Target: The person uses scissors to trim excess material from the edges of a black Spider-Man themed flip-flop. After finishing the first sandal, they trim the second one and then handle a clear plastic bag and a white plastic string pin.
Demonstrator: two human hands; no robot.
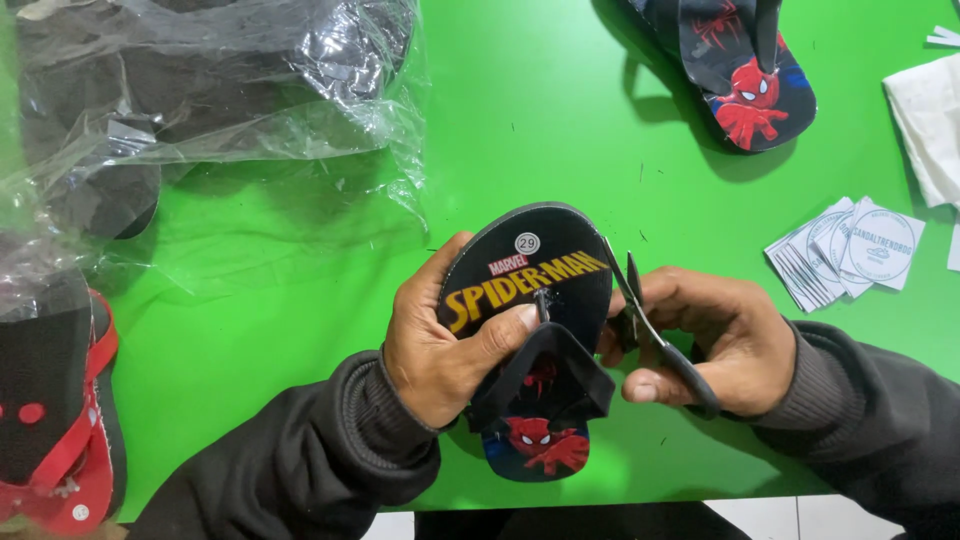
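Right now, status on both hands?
Left hand grips black sandal, thumb by its strap. Right hand holds scissors at sandal's edge. Nothing between them.

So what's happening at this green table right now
A person holds a small black flip-flop over the green table. The left hand grips it, thumb by the black strap. The right hand holds scissors against the sandal's edge, blades a little apart. A matching flip-flop lies at the top, paper tags to the right, and bagged sandals at the left.
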